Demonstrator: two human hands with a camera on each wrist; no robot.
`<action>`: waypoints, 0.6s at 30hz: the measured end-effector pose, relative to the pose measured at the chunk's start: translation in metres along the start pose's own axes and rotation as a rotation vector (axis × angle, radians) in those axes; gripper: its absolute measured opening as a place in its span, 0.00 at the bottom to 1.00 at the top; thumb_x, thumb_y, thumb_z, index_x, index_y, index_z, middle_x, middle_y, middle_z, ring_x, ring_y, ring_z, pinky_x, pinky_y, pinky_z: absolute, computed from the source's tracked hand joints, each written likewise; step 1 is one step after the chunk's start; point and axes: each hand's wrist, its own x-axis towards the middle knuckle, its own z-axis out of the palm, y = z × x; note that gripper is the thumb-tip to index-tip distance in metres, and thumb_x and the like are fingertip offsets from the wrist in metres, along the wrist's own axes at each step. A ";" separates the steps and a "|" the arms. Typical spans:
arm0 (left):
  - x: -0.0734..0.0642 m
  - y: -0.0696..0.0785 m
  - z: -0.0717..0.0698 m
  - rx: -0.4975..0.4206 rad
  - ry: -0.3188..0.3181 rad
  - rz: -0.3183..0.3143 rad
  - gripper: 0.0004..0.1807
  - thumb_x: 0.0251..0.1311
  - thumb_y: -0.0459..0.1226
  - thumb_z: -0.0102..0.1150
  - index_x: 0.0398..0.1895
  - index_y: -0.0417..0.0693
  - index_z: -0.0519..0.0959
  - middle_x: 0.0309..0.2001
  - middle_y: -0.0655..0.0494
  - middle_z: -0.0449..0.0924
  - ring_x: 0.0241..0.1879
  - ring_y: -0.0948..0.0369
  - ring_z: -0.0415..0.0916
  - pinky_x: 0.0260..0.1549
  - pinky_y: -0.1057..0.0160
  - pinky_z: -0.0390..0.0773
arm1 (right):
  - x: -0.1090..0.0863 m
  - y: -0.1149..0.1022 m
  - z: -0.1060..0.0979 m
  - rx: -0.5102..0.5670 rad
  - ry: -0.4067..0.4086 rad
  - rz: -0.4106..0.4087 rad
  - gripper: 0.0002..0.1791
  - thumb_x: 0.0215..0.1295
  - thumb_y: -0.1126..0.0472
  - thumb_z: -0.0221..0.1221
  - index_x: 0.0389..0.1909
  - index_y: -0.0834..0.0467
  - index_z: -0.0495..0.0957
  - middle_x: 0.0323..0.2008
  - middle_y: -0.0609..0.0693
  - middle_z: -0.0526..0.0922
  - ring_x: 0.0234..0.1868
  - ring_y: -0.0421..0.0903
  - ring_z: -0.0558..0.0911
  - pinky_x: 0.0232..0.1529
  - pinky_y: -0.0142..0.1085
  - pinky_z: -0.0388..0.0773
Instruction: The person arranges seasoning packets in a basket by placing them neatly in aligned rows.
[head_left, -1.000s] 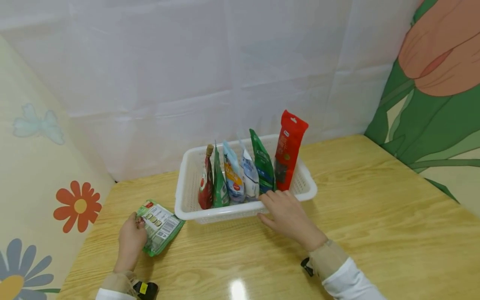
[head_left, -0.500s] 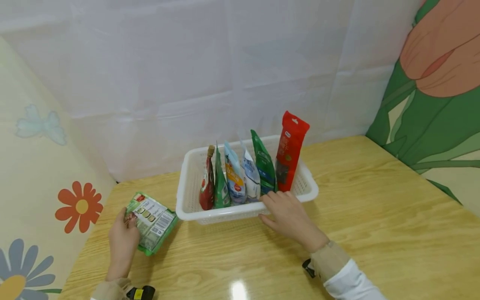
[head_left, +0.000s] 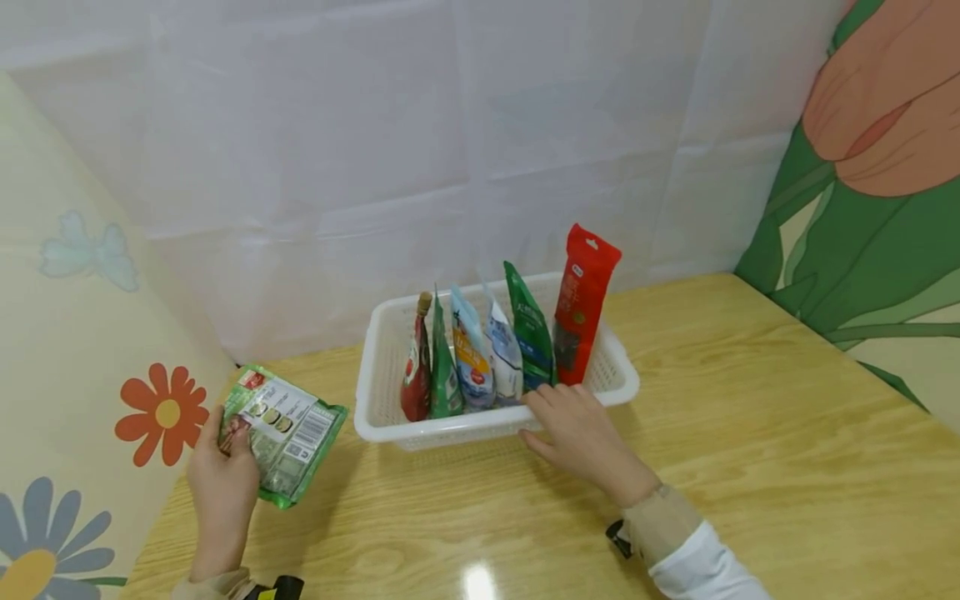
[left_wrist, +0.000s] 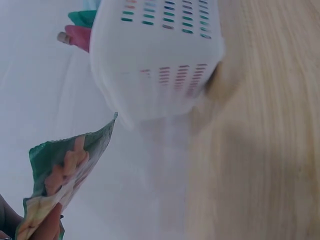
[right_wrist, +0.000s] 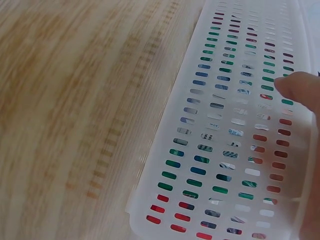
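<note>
In the head view my left hand [head_left: 225, 483] pinches a green and white snack packet [head_left: 281, 433] by its left edge, left of the basket and raised over the table. The packet's back, with a barcode, faces up; in the left wrist view the same packet [left_wrist: 70, 170] appears tilted, apart from the basket. My right hand [head_left: 585, 433] grips the front rim of the white plastic basket [head_left: 442, 429], fingers over the rim. The right wrist view shows the thumb [right_wrist: 300, 90] against the basket's slotted outer wall.
Several packets stand upright in the basket: a dark red pouch [head_left: 415, 375], a green one [head_left: 444, 375], a blue and orange one [head_left: 471, 358], a white-blue one [head_left: 504, 350], a larger green one [head_left: 531, 333] and a tall red one [head_left: 585, 300]. A white sheet [head_left: 375, 167] hangs behind.
My left hand has moved left and up with the green snack packet, away from the basket and closer to the camera. My right hand stays on the basket rim.
</note>
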 end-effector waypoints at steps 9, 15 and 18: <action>-0.016 0.024 0.000 -0.103 0.087 0.049 0.29 0.71 0.30 0.39 0.74 0.45 0.53 0.71 0.42 0.58 0.65 0.46 0.65 0.36 0.93 0.62 | 0.000 -0.001 -0.001 0.002 -0.003 0.003 0.19 0.54 0.48 0.66 0.41 0.56 0.78 0.33 0.47 0.81 0.33 0.45 0.76 0.37 0.37 0.71; -0.029 0.042 0.009 -0.125 0.075 0.118 0.28 0.70 0.30 0.43 0.72 0.44 0.57 0.67 0.39 0.65 0.59 0.49 0.70 0.35 0.92 0.64 | 0.000 -0.001 -0.001 0.003 0.006 0.003 0.19 0.53 0.48 0.67 0.41 0.56 0.78 0.33 0.47 0.81 0.32 0.45 0.76 0.36 0.36 0.71; -0.036 0.049 0.017 -0.138 0.035 0.132 0.28 0.69 0.29 0.44 0.72 0.44 0.58 0.66 0.37 0.67 0.56 0.52 0.71 0.35 0.91 0.65 | 0.001 -0.001 0.000 0.009 0.000 0.010 0.19 0.53 0.48 0.67 0.41 0.56 0.79 0.33 0.47 0.81 0.33 0.45 0.76 0.37 0.36 0.71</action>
